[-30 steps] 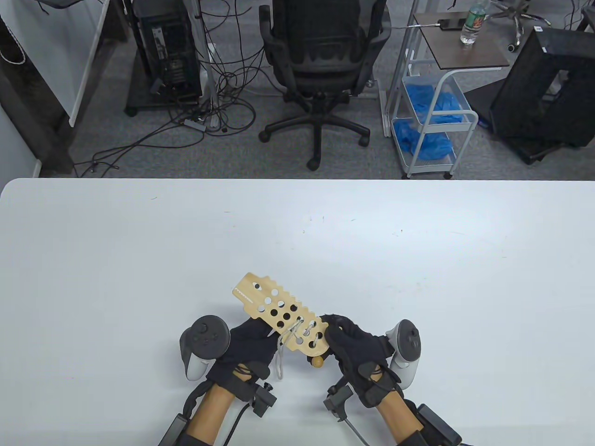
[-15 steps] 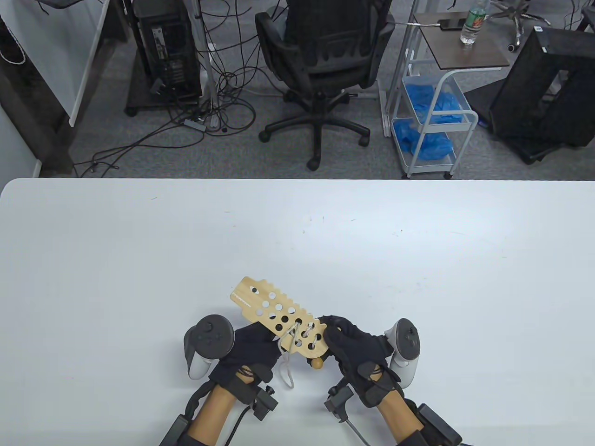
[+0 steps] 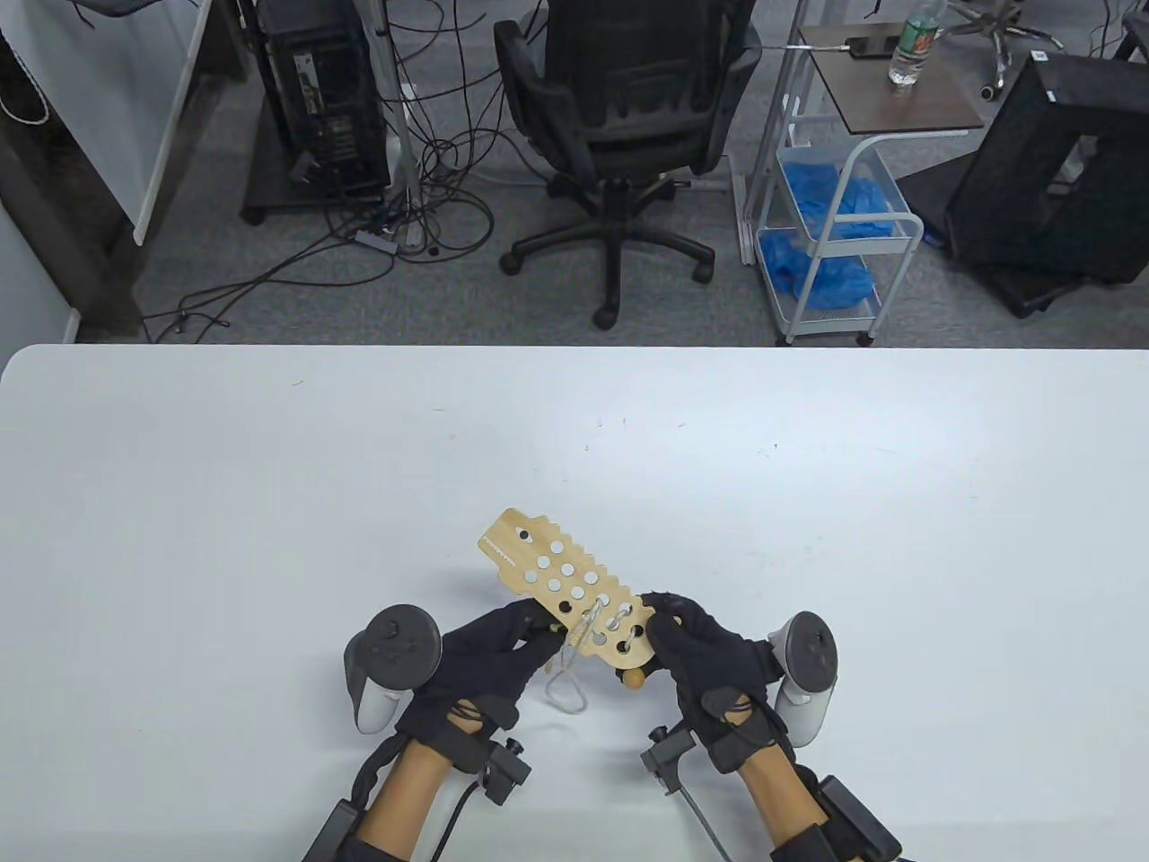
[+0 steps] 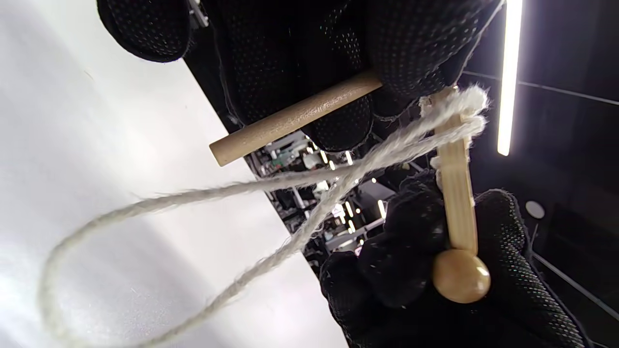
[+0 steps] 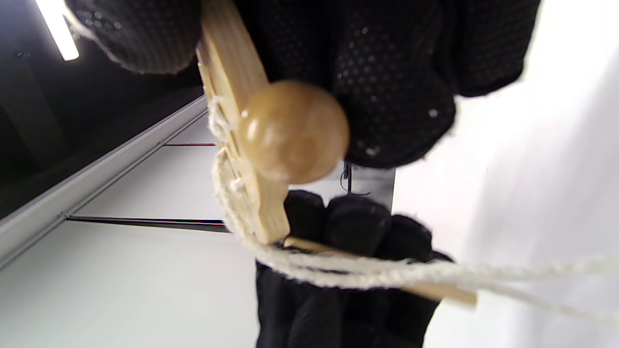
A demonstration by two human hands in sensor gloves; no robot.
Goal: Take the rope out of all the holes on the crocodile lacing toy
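Observation:
The wooden crocodile board (image 3: pixel 561 579) with several round holes is held above the table, head pointing far-left. My right hand (image 3: pixel 664 624) grips its near-right end, beside a wooden ball (image 3: pixel 635 680) under that end. My left hand (image 3: pixel 530 633) pinches the wooden lacing stick (image 4: pixel 295 118) tied to the white rope (image 3: pixel 565 687). The rope still runs through holes at the board's near end and hangs below it in a loose loop. In the right wrist view the board (image 5: pixel 237 96), the ball (image 5: pixel 292 131) and the rope (image 5: pixel 362 273) show edge-on.
The white table (image 3: pixel 269 503) spreads around the hands. Beyond its far edge stand an office chair (image 3: pixel 619 117), a wire cart (image 3: pixel 835 224) with blue bags, and floor cables.
Both hands and the board have shifted a little right and away. The left hand has drawn in towards the board. The rope loop below the board now hangs wider.

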